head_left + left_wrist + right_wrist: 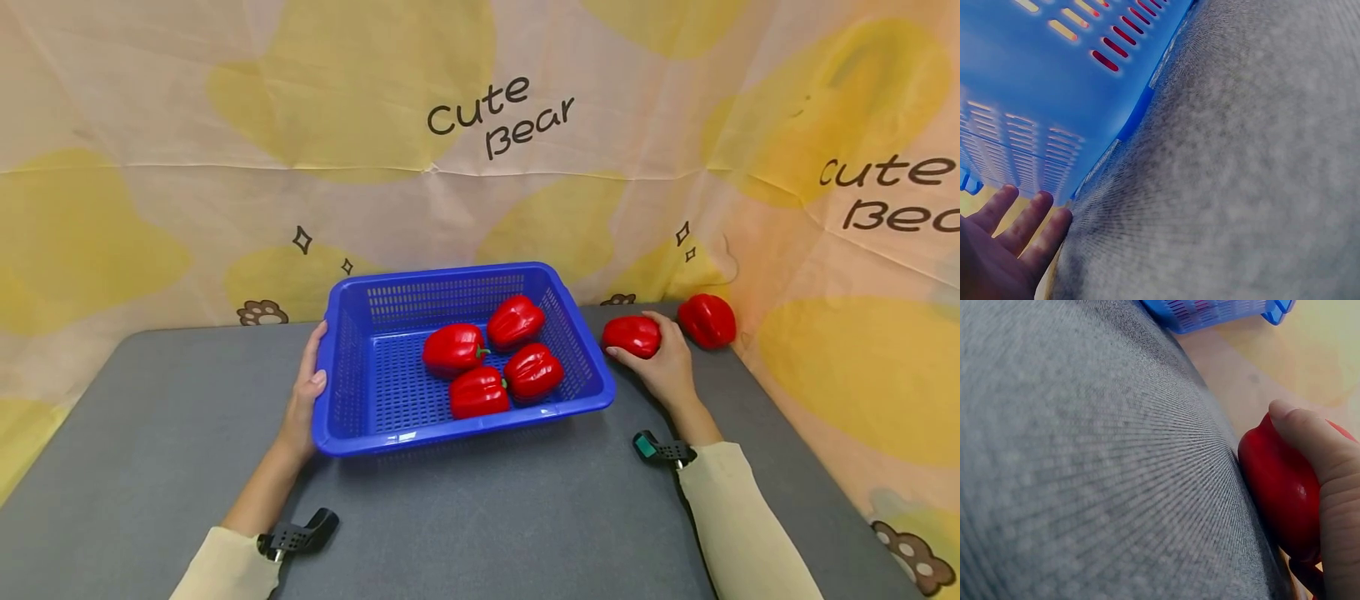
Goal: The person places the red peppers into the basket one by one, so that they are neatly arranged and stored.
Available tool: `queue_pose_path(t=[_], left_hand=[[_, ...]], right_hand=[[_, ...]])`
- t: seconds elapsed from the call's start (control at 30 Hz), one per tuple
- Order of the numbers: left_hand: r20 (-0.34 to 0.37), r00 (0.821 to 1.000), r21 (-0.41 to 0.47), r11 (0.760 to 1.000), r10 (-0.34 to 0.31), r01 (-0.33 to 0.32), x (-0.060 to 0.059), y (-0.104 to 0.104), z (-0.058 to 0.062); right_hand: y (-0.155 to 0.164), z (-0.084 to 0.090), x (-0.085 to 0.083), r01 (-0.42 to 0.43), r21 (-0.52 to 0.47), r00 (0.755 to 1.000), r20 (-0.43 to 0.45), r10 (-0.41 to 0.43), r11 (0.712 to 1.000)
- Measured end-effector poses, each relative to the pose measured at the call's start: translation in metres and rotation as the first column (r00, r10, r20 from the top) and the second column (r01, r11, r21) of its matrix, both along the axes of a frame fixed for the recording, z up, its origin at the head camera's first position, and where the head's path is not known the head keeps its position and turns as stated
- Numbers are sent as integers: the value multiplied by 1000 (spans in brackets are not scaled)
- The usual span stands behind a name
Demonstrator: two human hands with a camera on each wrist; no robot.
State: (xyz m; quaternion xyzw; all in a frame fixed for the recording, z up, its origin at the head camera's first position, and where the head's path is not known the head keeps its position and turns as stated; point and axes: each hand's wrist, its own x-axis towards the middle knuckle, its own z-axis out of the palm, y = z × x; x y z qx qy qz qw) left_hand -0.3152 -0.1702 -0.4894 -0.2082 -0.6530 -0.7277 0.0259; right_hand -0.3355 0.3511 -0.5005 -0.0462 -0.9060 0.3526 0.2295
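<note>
A blue plastic basket with slotted walls stands on the grey table, several red bell peppers inside, among them one with a green stem. My left hand is at the basket's left side, thumb and fingertips against the rim. In the left wrist view its fingers look fairly straight beside the basket's wall. My right hand grips a red bell pepper just right of the basket, the thumb lying across it. Right behind that hand lies another red bell pepper.
The grey table reaches back to a printed cloth hanging behind and along the right side. The far pepper lies close to the table's right back corner. Each wrist wears a black strap, such as the left strap.
</note>
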Motion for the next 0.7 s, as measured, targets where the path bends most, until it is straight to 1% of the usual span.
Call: queue_pose_path(t=[0.1,0.2,0.27,0.33,0.4,0.47,0.57,0.7], left_hand=[[2,1000,-2,1000,1,-1,-1,0,0],[5,1000,-8,1000,5,-5,-1,0,0],[10,1000,-11,1000,7,-7,-1,1,0],[12,1000,-16,1000,9,-9,-1,1,-1],[11,1000,-18,1000,11,-10,-1,1,-1],[8,1000,-17,1000,12,-12,-2,1,-1],[-1,1000,-27,999,21,-21,-1,0,-1],[-9,1000,-35,999,22,-22,-1,-1,0]], right_hand=[[0,2,2,11,7,1000,5,-11,1000],[-2,4,5,32,-11,999,6,-32,999],[-3,6,7,66,-64,998,9,-65,996],[-4,7,8,115,-140,993,9,-114,983],[-5,10,8,161,-228,986,1,-165,960],[-8,15,9,181,-295,981,-16,-194,938],[-14,28,9,162,-355,978,-66,-197,921],[-24,53,14,84,-381,977,-152,-152,921]])
